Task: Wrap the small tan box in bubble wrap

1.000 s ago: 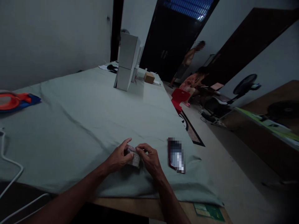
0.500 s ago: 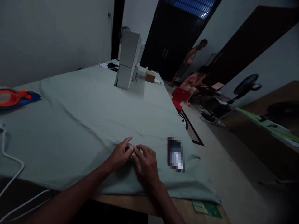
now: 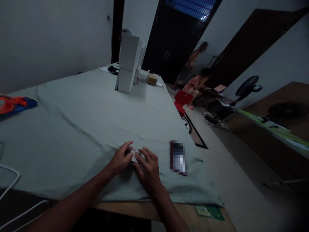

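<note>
Above the near part of the cloth-covered table, a small pale, flat-faced object [image 3: 134, 156] sits between my two hands; its exact kind is too small to make out. My left hand [image 3: 120, 160] closes on its left side with thumb and fingers, the index finger pointing up and away. From the right, my right hand [image 3: 148, 165] pinches the same object, its thumb against the near face and the other fingers curled. Parts of the object are hidden behind the fingers. A dark, pixelated flat item [image 3: 178, 158] lies on the cloth right of my right hand.
The green cloth [image 3: 79, 141] is wrinkled. White boxes [image 3: 127, 61] stand at the far end beside a brown carton [image 3: 151, 80]. An orange and blue item [image 3: 19, 105] and a white cable [image 3: 12, 169] lie left. Two people are beyond a red chair [image 3: 181, 101].
More of the object's pale face now shows between my thumbs, and my right fingers have shifted on it. The whole view has moved slightly, so surroundings appear farther left.
</note>
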Demonstrator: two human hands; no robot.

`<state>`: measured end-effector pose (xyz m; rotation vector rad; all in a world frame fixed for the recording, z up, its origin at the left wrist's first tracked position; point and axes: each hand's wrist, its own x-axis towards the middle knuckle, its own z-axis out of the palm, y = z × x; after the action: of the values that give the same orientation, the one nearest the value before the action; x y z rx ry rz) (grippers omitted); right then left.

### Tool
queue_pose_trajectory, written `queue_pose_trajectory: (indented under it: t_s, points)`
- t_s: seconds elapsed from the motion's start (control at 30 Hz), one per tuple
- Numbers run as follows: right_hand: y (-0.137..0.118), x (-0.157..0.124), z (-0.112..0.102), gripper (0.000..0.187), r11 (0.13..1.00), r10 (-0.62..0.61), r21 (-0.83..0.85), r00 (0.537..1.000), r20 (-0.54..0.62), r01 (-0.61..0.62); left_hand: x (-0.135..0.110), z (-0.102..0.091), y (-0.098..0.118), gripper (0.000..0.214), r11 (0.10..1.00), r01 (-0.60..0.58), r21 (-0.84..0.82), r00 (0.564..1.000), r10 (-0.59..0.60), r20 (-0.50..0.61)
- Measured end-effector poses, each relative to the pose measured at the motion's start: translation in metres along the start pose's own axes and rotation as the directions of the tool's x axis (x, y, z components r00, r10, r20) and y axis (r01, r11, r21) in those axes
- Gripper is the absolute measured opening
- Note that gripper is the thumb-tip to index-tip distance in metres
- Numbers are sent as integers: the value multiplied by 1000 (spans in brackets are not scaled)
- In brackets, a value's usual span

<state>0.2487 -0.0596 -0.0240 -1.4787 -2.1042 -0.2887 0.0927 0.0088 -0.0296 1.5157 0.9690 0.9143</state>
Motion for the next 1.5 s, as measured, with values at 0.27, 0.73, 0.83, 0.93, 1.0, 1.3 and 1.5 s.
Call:
queue_pose_trajectory:
  t_s: [0.27, 0.73, 0.83, 0.93, 1.0, 1.3, 1.5]
  points:
    - [1, -3, 5, 30, 999, -37, 22, 999, 13, 36, -2, 2, -3, 51, 1000, -9, 17, 1000, 9, -21]
    - [-4, -7, 5, 29, 1000, -27, -11, 999, -33, 27, -3, 3, -6, 45, 999, -37, 40, 998, 38, -46]
    - [-5, -8, 4, 27, 999, -38, -25, 998, -56, 36, -3, 3, -8, 45, 999, -36, 37, 998, 38, -58]
    - [-6, -8, 4, 26, 999, -45, -20, 997, -64, 43, -3, 4, -9, 45, 998, -47, 49, 997, 50, -58]
    - [-5, -8, 5, 27, 999, -46, -14, 997, -64, 45, -3, 4, -9, 44, 997, -47, 55, 997, 51, -60]
    - [-6, -9, 5, 25, 1000, -27, -14, 998, -59, 26, -3, 4, -9, 42, 995, -60, 80, 996, 65, -67]
    - [-6, -9, 5, 26, 1000, -25, -1, 997, -69, 25, -3, 5, -12, 41, 996, -61, 61, 994, 66, -83]
